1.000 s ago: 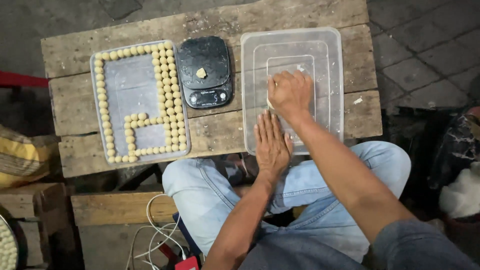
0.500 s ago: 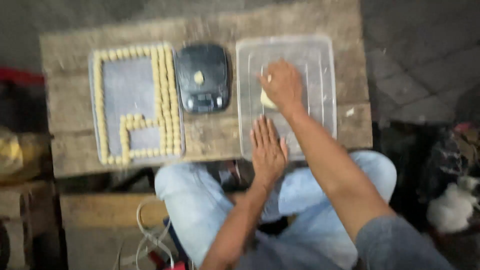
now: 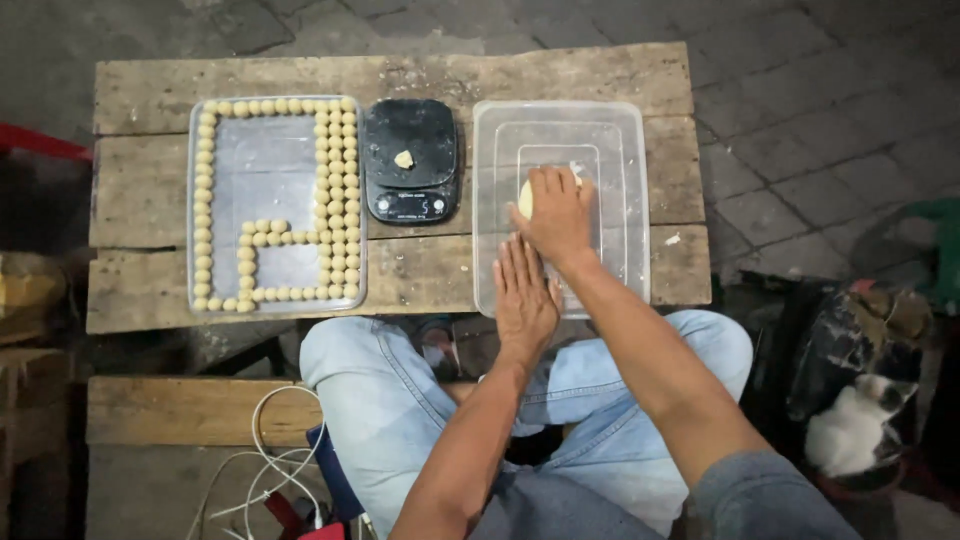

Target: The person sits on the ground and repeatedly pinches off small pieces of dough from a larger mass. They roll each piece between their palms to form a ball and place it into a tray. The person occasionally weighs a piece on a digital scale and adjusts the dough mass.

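A pale lump of dough [image 3: 527, 196] sits inside the clear plastic container [image 3: 628, 200] on the right part of the wooden table [image 3: 400, 75], mostly hidden under the right hand [image 3: 555, 215], which curls over it with fingers bent — grasping or pressing the dough, only its left edge showing. It looks soft and light, likely a little tacky, the sort of thing that dents under a fingertip, so it is best taken from above with the whole hand cupped around it rather than pinched. Too little of it shows to tell a long axis or which way it points; the visible part reads as rounded. The left hand [image 3: 523, 295] lies flat and released, palm down, fingers together pointing far, on the near rim of the container just beside the right wrist — holding nothing. Left of the container stands a black kitchen scale [image 3: 410, 160] with one small dough piece [image 3: 404, 159] on its plate. Further left a metal tray [image 3: 270, 170] carries rows of small dough balls [image 3: 337, 200] along its edges. A white cat [image 3: 850, 425] sits on the floor at the near right.
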